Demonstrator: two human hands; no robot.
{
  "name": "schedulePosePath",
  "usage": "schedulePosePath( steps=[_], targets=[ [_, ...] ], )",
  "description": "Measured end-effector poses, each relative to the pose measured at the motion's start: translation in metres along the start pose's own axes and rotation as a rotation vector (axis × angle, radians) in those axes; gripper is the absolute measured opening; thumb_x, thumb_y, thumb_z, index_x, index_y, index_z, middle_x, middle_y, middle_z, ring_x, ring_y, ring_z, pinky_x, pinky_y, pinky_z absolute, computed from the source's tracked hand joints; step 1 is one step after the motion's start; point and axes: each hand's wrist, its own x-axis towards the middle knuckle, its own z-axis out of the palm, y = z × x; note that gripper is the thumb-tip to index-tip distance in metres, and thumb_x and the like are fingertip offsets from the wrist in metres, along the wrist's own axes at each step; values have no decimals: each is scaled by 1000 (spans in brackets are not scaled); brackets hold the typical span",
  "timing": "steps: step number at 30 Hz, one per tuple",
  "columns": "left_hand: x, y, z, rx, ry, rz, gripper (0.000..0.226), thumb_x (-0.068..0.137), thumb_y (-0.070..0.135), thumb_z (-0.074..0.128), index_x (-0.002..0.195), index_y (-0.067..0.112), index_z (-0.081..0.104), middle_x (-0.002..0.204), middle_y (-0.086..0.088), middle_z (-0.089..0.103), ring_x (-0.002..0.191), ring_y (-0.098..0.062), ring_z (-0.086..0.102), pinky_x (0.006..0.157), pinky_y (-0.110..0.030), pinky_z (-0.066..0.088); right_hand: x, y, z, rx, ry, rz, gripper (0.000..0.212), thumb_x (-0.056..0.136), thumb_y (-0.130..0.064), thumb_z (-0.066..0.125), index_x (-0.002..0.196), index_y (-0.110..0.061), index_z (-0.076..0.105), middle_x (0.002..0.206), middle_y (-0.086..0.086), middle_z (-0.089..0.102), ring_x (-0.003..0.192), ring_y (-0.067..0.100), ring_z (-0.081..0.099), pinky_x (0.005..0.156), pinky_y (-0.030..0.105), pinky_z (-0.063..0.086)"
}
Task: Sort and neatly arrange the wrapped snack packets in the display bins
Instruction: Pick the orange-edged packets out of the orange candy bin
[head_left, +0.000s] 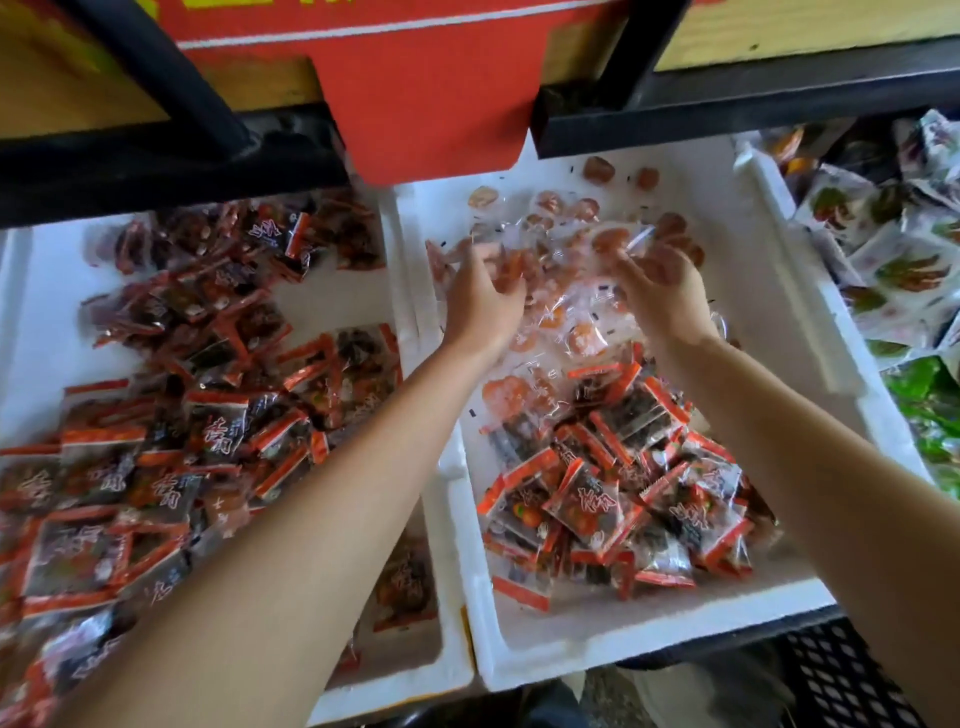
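Note:
Two white foam bins stand side by side. The left bin holds several red-and-black snack packets. The right bin holds clear-wrapped orange snacks at its far half and red-and-black packets at its near half. My left hand is over the clear-wrapped pile at the bin's far left, fingers blurred and reaching into the packets. My right hand hovers over the same pile further right, fingers loosely curled among the wrappers; whether either hand holds a packet is unclear.
A black shelf frame and a red sign hang above the bins' far ends. Green-and-white packets are heaped to the right. A black mesh surface lies at the lower right.

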Motion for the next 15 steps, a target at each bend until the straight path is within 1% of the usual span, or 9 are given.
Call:
schedulePosePath(
  steps=[1,2,3,5,6,8,10,12,15],
  targets=[
    [3,1,1,10,-18,25,43,95,13,61,134,10,45,116,5,54,96,-5,53,65,0,41,0,-5,0,3,-45,-17,40,89,-38,59,119,-12,49,105,-6,63,91,-8,58,83,19,47],
    [2,0,0,28,-45,66,45,94,12,63,135,10,45,119,7,52,105,-6,52,70,3,39,-4,-9,-1,-22,-85,-27,55,90,-36,58,135,-10,38,128,-2,55,113,-4,52,98,22,42],
    [-2,-1,-3,65,-73,119,45,93,10,63,136,10,46,122,8,51,112,-7,50,77,4,37,-11,-12,-1,-70,-120,-43,65,92,-35,57,144,-10,27,143,-3,41,127,3,40,105,21,32],
    [-17,-10,-15,181,-119,218,43,94,8,61,135,10,49,130,6,51,117,-6,47,89,2,34,-34,-14,1,-168,-164,-145,61,94,-27,54,145,-12,24,138,-13,34,125,1,33,97,7,22],
    [-29,-17,-24,242,-130,254,41,93,8,61,133,11,51,131,3,53,116,-5,46,91,3,32,-46,-12,4,-204,-168,-214,54,95,-22,53,142,-14,30,133,-13,38,123,0,34,95,5,21],
    [-58,-38,-50,342,-133,314,35,92,6,61,126,10,56,126,2,54,116,-3,44,93,3,26,-73,-5,15,-231,-211,-293,41,95,-15,52,134,-16,40,131,-7,46,122,4,41,103,14,29],
    [-88,-65,-84,444,-118,332,30,90,7,62,119,12,60,119,6,53,116,-7,47,100,-9,33,-103,3,31,-216,-328,-300,36,94,-12,52,129,-20,45,126,-7,48,114,0,45,102,16,37],
    [-115,-95,-120,558,-77,305,28,86,9,64,114,13,62,114,4,55,111,-12,51,98,-23,40,-131,9,53,-199,-442,-316,36,94,-9,52,126,-24,46,121,-9,49,107,-5,46,98,14,40],
    [-146,-131,-169,685,-29,196,36,81,3,72,115,11,63,117,0,57,114,-15,52,101,-35,44,-165,13,92,-203,-614,-321,43,95,-9,49,133,-27,39,130,-8,47,120,3,44,100,10,33]
  ],
)
